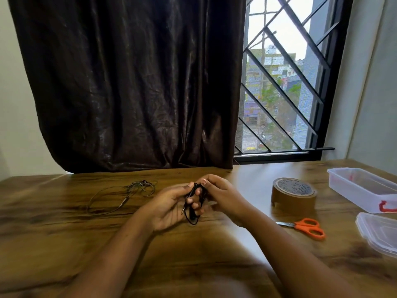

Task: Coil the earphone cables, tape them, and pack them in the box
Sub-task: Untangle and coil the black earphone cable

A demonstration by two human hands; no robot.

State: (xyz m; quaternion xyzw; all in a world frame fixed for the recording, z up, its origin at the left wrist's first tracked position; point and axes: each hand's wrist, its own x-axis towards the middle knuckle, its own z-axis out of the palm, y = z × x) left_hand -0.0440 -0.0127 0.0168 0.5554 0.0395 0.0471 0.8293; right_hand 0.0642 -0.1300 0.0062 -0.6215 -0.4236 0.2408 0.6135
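Both hands meet over the middle of the wooden table [64,233]. My left hand [169,207] holds a coiled black earphone cable [191,216], whose metal plug sticks out by the palm. My right hand [221,196] pinches the top of the same coil between thumb and fingers. A second earphone cable [120,196], grey and loose, lies uncoiled on the table to the left. To the right stand a roll of brown tape [293,195] and a clear plastic box [363,190] with a red clip.
Orange-handled scissors [305,227] lie in front of the tape roll. The box's clear lid [380,233] rests at the right edge. A dark curtain [129,82] and a barred window [283,82] stand behind the table.
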